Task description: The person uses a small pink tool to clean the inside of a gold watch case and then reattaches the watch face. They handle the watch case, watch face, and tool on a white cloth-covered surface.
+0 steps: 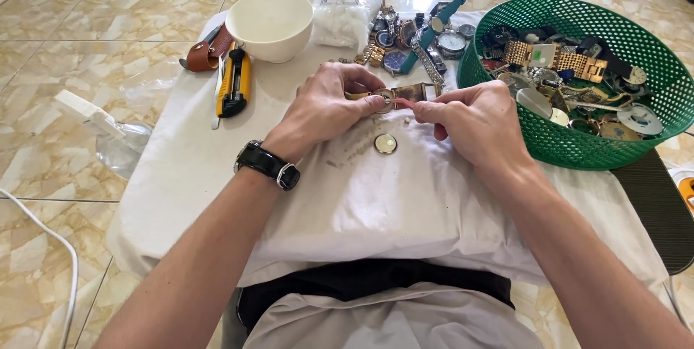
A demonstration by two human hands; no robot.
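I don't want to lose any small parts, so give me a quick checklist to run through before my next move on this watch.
1. Watch held by both hands: ok, left hand and right hand both pinch it over the white cloth.
2. Loose round disc on the cloth, away from the edge: ok.
3. Tool in the right hand: cannot tell, only a thin reddish bit shows at the fingertips.
4. Utility knife blade retracted: cannot tell.
5. White bowl upright and near: ok.
6. Green basket of watches fully on the table: ok.
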